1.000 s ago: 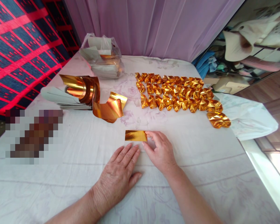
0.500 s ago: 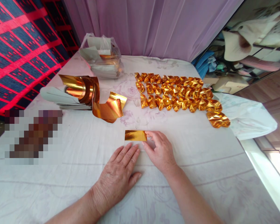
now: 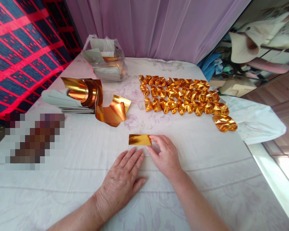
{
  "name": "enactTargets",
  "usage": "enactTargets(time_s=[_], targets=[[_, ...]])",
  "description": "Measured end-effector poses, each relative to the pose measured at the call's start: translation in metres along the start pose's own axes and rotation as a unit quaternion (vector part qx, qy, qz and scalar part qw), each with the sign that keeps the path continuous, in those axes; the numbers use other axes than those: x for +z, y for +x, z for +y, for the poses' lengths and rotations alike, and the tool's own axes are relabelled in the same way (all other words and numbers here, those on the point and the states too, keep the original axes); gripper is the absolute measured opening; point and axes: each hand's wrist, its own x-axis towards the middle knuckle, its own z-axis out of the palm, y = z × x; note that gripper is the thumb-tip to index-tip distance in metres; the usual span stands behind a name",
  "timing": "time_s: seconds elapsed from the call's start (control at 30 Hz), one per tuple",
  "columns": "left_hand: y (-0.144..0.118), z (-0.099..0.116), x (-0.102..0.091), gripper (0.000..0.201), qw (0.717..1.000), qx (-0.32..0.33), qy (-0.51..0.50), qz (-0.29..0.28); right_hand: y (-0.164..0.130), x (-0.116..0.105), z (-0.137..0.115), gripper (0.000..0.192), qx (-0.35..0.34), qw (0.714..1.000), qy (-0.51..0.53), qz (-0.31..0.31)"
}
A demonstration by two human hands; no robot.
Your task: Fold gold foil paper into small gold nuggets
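Note:
A small rectangle of gold foil paper lies on the pale tablecloth in front of me. My right hand pinches its right end between thumb and fingers. Just below the paper, my left hand lies flat on the cloth with fingers stretched out, holding nothing. Farther off to the right, several folded gold foil pieces stand in rows. To the left, loose gold foil sheets curl over beside a stack of pale-backed paper.
At the back left sits a clear plastic bag with paper in it. A white plastic bag hangs over the table's right edge. A purple curtain closes off the back, and shelves with hats stand at the right. A patch at left is blurred out.

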Motion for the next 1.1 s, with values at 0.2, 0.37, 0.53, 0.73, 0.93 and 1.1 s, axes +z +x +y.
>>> enactTargets(time_s=[0.2, 0.37, 0.53, 0.73, 0.93, 1.1], targets=[[0.0000, 0.0006, -0.0006, 0.053, 1.000, -0.010, -0.011, -0.001, 0.0022, -0.0040, -0.0023, 0.008, -0.010, 1.000, 0.016, -0.024], [0.0001, 0.0003, -0.0009, 0.053, 1.000, -0.006, -0.013, -0.001, 0.0033, -0.0056, -0.0034, 0.012, -0.023, 0.999, 0.018, -0.026], [0.0008, 0.0000, -0.0014, 0.054, 1.000, -0.008, -0.015, -0.004, 0.0037, -0.0054, -0.0036, 0.011, -0.028, 0.999, 0.014, -0.021], [0.0003, -0.0002, -0.0004, 0.054, 1.000, -0.014, -0.015, 0.002, 0.0033, -0.0040, -0.0025, 0.011, -0.030, 0.999, 0.013, -0.018], [-0.0003, -0.0001, 0.0007, 0.054, 1.000, -0.017, -0.020, 0.001, 0.0034, -0.0049, -0.0031, 0.010, -0.033, 0.999, 0.005, -0.017], [0.0003, 0.0000, 0.0002, 0.057, 0.999, -0.021, -0.029, -0.012, 0.0026, -0.0080, -0.0053, 0.003, -0.031, 0.999, 0.002, -0.036]])
